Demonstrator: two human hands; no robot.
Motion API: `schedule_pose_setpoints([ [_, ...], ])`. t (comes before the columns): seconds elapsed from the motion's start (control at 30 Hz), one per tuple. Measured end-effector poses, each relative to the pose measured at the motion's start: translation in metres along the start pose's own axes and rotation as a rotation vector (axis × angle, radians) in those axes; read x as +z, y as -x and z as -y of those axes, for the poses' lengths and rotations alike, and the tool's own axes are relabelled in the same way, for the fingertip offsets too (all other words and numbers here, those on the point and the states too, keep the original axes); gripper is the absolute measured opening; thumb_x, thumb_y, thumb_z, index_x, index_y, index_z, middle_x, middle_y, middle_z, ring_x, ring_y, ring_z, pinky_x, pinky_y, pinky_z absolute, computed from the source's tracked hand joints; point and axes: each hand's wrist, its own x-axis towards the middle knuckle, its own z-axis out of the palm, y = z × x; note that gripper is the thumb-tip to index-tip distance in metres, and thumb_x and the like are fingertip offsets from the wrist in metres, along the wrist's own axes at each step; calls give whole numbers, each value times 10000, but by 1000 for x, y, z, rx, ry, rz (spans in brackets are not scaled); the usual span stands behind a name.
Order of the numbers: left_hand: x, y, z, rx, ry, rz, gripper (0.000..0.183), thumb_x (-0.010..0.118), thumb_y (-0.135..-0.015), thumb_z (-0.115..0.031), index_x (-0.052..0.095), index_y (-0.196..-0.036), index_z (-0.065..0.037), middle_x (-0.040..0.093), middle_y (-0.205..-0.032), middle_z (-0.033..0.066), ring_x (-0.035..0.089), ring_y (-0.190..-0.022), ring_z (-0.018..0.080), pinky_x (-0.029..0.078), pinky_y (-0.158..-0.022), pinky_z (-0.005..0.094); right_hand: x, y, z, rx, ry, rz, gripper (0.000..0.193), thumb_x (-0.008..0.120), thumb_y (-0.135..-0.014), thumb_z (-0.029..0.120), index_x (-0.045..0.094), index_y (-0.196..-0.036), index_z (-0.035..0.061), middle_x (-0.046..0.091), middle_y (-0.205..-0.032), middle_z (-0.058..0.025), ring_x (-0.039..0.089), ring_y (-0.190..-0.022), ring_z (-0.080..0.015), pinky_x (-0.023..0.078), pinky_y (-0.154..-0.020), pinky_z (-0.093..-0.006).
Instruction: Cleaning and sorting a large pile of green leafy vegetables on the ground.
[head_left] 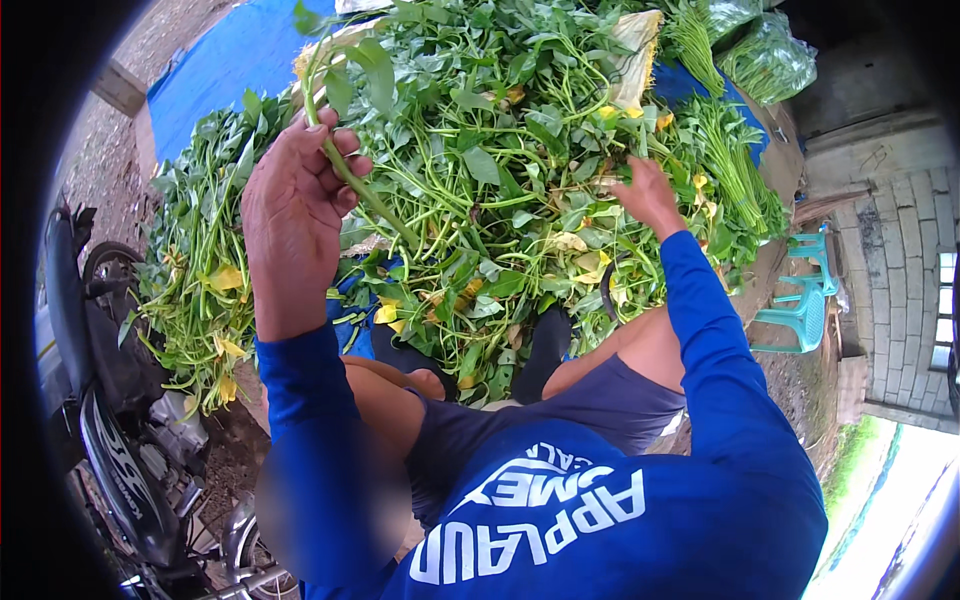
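Evidently, the left hand (303, 185) pinches a leafy stem (371, 198); the right hand (650, 195) is at the greens heap (480, 165), grip indeterminable. Light finger pressure should limit bruising.

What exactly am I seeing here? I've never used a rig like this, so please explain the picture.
There's no machine: these are a person's two bare hands, in blue sleeves. The one picture comes from a wide fisheye camera on that person's head, looking down, so straight edges bend near the rim. In front lies a heap of leafy greens, with some yellow leaves among them; a blue sheet shows beyond. The left hand holds up a green stem. The right hand is at the heap; whether it grips anything is unclear.
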Motion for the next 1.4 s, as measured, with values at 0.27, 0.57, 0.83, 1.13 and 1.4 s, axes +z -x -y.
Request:
schedule_pose_setpoints([
  [0.27, -4, -4, -3, 36, 42, -94, 309, 600, -1018, -284, 626, -1198, -35, 671, -930, 35, 674, -812, 153, 443, -661, 245, 95, -72, 137, -174, -392, 34, 242, 567, -950, 216, 726, -1048, 62, 732, -1096, -195, 664, -1052, -411, 528, -919, -509],
  [0.57, -18, -5, -14, 51, 34, -192, 266, 662, -990, -289, 629, -1135, -68, 675, -886, 24, 674, -780, 142, 436, -639, 244, 57, -93, 165, -215, -246, 417, 222, 592, -969, 193, 725, -1106, 80, 671, -1193, -182, 634, -1125, -421, 503, -990, -516],
  [0.83, -18, -6, -14, 67, 72, -149, 224, 667, -978, -281, 631, -1076, -83, 681, -846, 20, 676, -747, 140, 430, -622, 240, -142, -150, 119, -347, -435, 452, 287, 637, -1018, 286, 723, -1170, 58, 697, -976, -74, 640, -889, -190, 529, -800, -358],
  [1.13, -8, -7, 0, 31, 36, -128, 263, 649, -995, -317, 672, -1109, -81, 681, -838, 14, 658, -710, 117, 416, -582, 217, -190, -63, 35, 97, -1390, 451, 333, 583, -1052, 148, 628, -1356, 22, 702, -959, -32, 605, -779, -75, 502, -686, -209],
  [1.4, 3, 7, 9, 32, -74, -76, 281, 642, -1023, -334, 704, -1100, -71, 672, -821, 8, 647, -685, 102, 394, -547, 208, -151, 23, 81, 279, -1859, 469, 330, 569, -1041, 133, 593, -1350, 19, 580, -843, 27, 507, -679, -94, 431, -612, -237],
])
